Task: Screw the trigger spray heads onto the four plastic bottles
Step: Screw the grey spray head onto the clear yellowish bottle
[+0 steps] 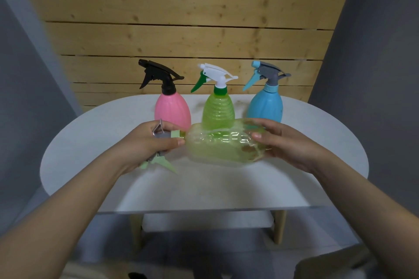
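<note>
Above the white table I hold a pale yellow-green translucent bottle (221,146) on its side. My right hand (288,142) grips its base end. My left hand (147,142) is curled round the grey and light-green trigger spray head (162,136) at the bottle's neck, with the trigger lever sticking out below my palm. Behind stand three upright bottles with heads on: a pink bottle (173,108) with a black head, a bright green bottle (218,108) with a white and green head, and a blue bottle (265,106) with a grey and blue head.
The round white table (204,190) has wooden legs and a lower shelf. A wooden plank wall (181,18) rises behind it, with grey panels at both sides.
</note>
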Demonstrator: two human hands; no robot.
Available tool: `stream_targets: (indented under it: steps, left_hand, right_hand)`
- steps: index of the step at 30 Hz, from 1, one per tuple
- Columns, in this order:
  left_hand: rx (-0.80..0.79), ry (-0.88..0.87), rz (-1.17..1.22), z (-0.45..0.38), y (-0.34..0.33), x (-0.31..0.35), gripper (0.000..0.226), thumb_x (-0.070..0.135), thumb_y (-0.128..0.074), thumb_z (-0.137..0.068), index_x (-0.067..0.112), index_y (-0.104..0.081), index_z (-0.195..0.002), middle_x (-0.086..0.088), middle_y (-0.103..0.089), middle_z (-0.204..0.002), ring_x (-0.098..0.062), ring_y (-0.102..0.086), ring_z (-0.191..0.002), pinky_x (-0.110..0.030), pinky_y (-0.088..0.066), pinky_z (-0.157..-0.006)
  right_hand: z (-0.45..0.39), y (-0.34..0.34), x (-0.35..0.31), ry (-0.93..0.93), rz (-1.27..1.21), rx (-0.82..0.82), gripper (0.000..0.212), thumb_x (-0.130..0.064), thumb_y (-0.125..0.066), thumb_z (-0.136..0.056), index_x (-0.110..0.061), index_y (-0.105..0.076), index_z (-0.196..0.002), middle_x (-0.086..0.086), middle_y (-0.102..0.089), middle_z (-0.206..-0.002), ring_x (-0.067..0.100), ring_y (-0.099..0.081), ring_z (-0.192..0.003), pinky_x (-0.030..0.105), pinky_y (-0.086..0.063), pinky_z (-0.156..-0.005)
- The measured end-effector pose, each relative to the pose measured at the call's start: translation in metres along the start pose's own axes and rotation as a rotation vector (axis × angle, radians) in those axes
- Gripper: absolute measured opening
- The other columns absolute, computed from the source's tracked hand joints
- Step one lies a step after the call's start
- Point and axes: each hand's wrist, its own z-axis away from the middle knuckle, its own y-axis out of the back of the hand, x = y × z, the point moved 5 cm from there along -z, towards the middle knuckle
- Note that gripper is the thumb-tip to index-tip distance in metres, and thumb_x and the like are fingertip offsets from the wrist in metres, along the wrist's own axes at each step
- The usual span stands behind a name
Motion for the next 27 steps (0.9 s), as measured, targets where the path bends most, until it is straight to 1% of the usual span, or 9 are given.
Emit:
stream_targets:
  steps: [3,5,7,11,13,15,21,24,27]
  left_hand:
    - [-0.005,-0.046,-0.033,0.002,-0.002,0.001,0.029,0.01,-0.074,-0.073,0.017,-0.064,-0.099,0.009,-0.052,-0.058,-0.004,-0.042,-0.039,-0.015,-0.027,-0.036]
    - [0.008,-0.064,-0.04,0.002,-0.004,0.001,0.029,0.01,-0.075,-0.072,0.017,-0.064,-0.098,0.014,-0.055,-0.053,-0.003,-0.042,-0.038,-0.015,-0.027,-0.035]
    - [0.019,-0.057,-0.04,0.002,-0.006,0.0,0.029,0.012,-0.075,-0.073,0.017,-0.064,-0.1,0.013,-0.056,-0.057,-0.002,-0.043,-0.038,-0.015,-0.028,-0.035]
    - [0.065,-0.001,0.053,-0.003,-0.001,-0.002,0.023,0.014,-0.072,-0.076,0.016,-0.062,-0.097,-0.002,-0.047,-0.061,-0.002,-0.039,-0.035,-0.015,-0.025,-0.032]
    - [0.062,0.01,0.095,-0.005,0.0,-0.002,0.023,0.013,-0.071,-0.077,0.014,-0.062,-0.098,-0.002,-0.046,-0.056,-0.003,-0.038,-0.036,-0.015,-0.024,-0.032]
    - [0.037,-0.006,0.071,-0.004,-0.001,-0.001,0.016,0.014,-0.07,-0.077,0.018,-0.062,-0.09,-0.001,-0.047,-0.056,-0.003,-0.036,-0.034,-0.015,-0.024,-0.033]
    - [0.002,-0.066,0.003,0.003,-0.005,0.001,0.028,0.009,-0.074,-0.073,0.015,-0.061,-0.098,0.014,-0.054,-0.052,-0.002,-0.041,-0.037,-0.015,-0.026,-0.034]
    - [-0.015,-0.117,-0.057,0.005,-0.008,0.006,0.026,0.008,-0.076,-0.071,0.019,-0.062,-0.09,0.011,-0.059,-0.067,0.001,-0.042,-0.037,-0.014,-0.03,-0.034]
    - [0.006,-0.159,-0.11,0.004,-0.006,0.009,0.025,0.009,-0.077,-0.071,0.023,-0.062,-0.086,0.006,-0.061,-0.08,0.005,-0.047,-0.04,-0.011,-0.033,-0.036]
  right_hand:
    - [0.001,-0.002,0.005,-0.116,0.104,0.058,0.073,-0.068,-0.057,-0.06,-0.014,-0.063,-0.109,0.012,-0.075,-0.087,0.029,-0.071,-0.069,0.03,-0.054,-0.051]
    - [0.0,-0.001,0.013,-0.209,0.128,0.077,0.084,-0.077,-0.05,-0.057,-0.009,-0.059,-0.106,0.016,-0.075,-0.078,0.033,-0.07,-0.061,0.028,-0.053,-0.046]
    - [0.001,-0.001,0.017,-0.245,0.104,0.051,0.086,-0.078,-0.046,-0.059,-0.01,-0.057,-0.109,0.018,-0.075,-0.084,0.036,-0.071,-0.067,0.03,-0.054,-0.049]
    - [0.001,-0.005,0.01,-0.158,-0.147,-0.013,0.07,-0.056,-0.053,-0.072,-0.018,-0.048,-0.13,0.015,-0.061,-0.125,0.033,-0.067,-0.102,0.039,-0.058,-0.066]
    - [0.001,-0.002,0.001,-0.05,-0.225,-0.002,0.067,-0.033,-0.065,-0.071,-0.022,-0.045,-0.135,0.009,-0.06,-0.124,0.027,-0.066,-0.103,0.037,-0.058,-0.071]
    - [0.001,0.002,-0.004,0.005,-0.178,0.023,0.072,-0.022,-0.069,-0.066,-0.02,-0.047,-0.135,0.008,-0.066,-0.11,0.024,-0.068,-0.093,0.033,-0.058,-0.066]
    - [0.003,0.007,0.002,-0.09,0.07,0.074,0.077,-0.063,-0.064,-0.059,-0.014,-0.061,-0.117,0.016,-0.072,-0.101,0.032,-0.072,-0.072,0.023,-0.047,-0.039]
    - [0.001,0.01,0.01,-0.178,0.117,0.09,0.085,-0.077,-0.056,-0.056,-0.011,-0.063,-0.11,0.022,-0.072,-0.099,0.027,-0.069,-0.055,0.021,-0.044,-0.036]
    - [0.001,0.008,0.017,-0.228,0.111,0.056,0.089,-0.08,-0.051,-0.057,-0.01,-0.061,-0.111,0.018,-0.074,-0.094,0.029,-0.071,-0.062,0.024,-0.049,-0.042]
